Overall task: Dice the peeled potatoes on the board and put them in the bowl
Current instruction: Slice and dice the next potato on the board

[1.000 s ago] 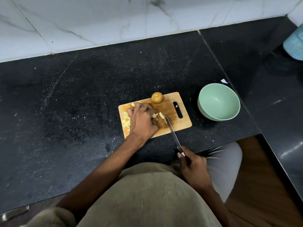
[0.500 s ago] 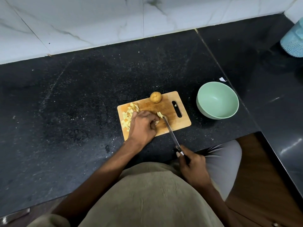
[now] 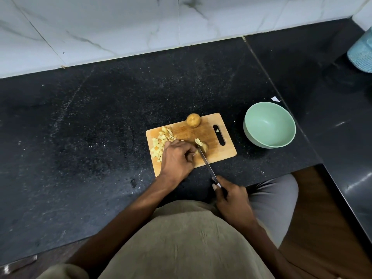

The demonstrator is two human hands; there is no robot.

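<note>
Left hand [image 3: 177, 158] curls on the potato piece [image 3: 203, 146] to steady it while the right hand [image 3: 231, 200] has a closed grip on the knife [image 3: 207, 164], slicing.

Single view: head cam, wide-angle, worn on person's head. Looks fwd and steeply down over torso onto black countertop [image 3: 84, 137]. Cutting board [image 3: 219, 153] near frame centre, bowl [image 3: 269, 144] right of it, marble wall tiles [image 3: 100, 27] along top edge. Close range, arms enter from bottom. Edges curve from lens distortion. No second view, so no overlap
</note>
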